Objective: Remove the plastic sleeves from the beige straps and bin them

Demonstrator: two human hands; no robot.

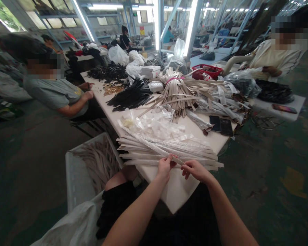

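My left hand (pixel 166 166) is closed on a long pale strip (pixel 154 147), gripping it a little behind its near end. The strip slants from the upper left down to my right hand (pixel 193 170), whose fingertips pinch that end. Beneath and beyond both hands lies a layer of flat pale strips (pixel 136 156) across the near part of the table (pixel 178 194). Crumpled clear plastic wrappers (pixel 159 124) are heaped just behind the strips.
A white bin (pixel 74 177) of beige strips stands left of my legs. Farther back are black strips (pixel 133 94), a tied beige bundle (pixel 176 89), a red basket (pixel 207 71) and two dark phones (pixel 215 123). People sit at left and right.
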